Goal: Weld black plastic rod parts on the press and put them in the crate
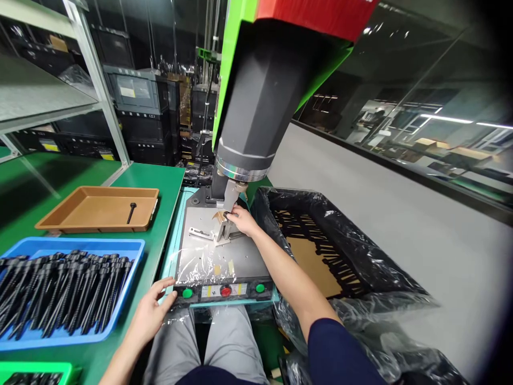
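My right hand (243,221) reaches to the metal fixture (222,229), directly below the tip of the machine's grey horn (231,195). Its fingers are pinched on a small black part (226,214) at the fixture's top; most of that part is hidden. My left hand (150,310) lies at the left front corner of the machine base, thumb and fingers apart, holding nothing. Close to its fingertips is a green button (187,293) on the control panel (208,291). A red button (226,291) and another green button (260,288) sit further right.
On the green table at left, a blue tray (138,251) holds many black rod-shaped parts (72,291). Behind it, a brown tray (96,224) holds one black part (131,213). A plastic-lined bin (372,267) with rows of black parts on cardboard stands right of the machine.
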`<state>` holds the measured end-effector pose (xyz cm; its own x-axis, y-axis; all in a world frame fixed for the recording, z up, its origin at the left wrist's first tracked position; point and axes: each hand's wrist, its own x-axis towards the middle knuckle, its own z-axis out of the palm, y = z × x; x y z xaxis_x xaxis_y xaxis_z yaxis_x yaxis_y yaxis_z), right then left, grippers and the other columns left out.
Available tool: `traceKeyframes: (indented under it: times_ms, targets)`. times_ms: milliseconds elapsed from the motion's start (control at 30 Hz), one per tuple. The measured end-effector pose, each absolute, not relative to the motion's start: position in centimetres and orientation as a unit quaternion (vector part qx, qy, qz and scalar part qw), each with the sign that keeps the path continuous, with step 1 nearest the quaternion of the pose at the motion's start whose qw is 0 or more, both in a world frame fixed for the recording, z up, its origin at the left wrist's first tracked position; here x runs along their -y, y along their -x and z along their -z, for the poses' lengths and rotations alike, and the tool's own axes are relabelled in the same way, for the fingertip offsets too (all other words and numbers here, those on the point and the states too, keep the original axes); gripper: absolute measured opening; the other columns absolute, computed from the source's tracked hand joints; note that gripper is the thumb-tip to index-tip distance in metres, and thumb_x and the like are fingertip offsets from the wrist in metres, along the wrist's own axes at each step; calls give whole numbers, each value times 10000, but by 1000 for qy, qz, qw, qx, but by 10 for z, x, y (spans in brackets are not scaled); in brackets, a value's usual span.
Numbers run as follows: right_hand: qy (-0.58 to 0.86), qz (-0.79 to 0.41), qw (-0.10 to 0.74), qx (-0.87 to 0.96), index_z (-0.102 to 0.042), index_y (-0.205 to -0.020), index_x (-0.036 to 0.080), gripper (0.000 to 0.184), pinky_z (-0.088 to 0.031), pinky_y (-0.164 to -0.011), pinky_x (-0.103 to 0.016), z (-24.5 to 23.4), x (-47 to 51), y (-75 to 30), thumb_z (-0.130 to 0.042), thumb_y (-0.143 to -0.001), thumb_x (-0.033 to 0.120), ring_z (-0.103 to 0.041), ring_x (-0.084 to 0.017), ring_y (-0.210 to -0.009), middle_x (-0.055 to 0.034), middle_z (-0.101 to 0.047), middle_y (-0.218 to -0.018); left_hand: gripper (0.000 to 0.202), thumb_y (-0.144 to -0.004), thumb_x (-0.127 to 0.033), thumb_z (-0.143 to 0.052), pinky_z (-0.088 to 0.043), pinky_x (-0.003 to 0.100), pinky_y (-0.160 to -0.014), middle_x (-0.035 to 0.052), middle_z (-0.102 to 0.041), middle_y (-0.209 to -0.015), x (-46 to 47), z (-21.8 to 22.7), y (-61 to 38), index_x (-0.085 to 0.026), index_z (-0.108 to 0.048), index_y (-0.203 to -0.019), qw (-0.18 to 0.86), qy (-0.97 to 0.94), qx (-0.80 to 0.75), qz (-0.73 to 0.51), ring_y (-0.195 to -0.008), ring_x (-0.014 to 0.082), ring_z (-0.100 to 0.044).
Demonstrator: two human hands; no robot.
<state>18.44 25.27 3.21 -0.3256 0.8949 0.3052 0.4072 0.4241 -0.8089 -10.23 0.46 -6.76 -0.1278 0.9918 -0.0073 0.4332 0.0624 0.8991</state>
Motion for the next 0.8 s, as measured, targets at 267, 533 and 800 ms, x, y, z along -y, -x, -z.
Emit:
traceKeyframes:
  times_ms: [267,533,800]
  targets:
    - [472,-315,355,743,-692,-959,145,222,-475,-796,-325,-36,-256,-179,-616,-772,240,-638,-230,-866,-73,-688,-934,439,-796,-533,-591,-415,431,-1056,101,-612,-1286,-3,71,105,-220,-668,-1094,360,-543,-638,-410,-1222,267,-541]
    - [537,-267,359,715,-668,-945,174,217,-478,-822,-332,-33,-253,-167,-667,-743,254,-635,-248,-905,-69,-699,-935,426,-777,-520,-620,-411,435,-1061,111,-647,-1229,3,56,101,-197,-676,-1049,353,-521,-651,-424,-1174,267,-580]
    - [606,-231,370,665,-639,-1053,170,252,-477,-892,-343,17,-224,-210,-510,-891,313,-647,-225,-981,-100,-701,-1024,430,-776,-452,-619,-418,426,-1058,133,-643,-1237,1,48,104,-153,-645,-1084,350,-476,-683,-429,-1150,259,-600]
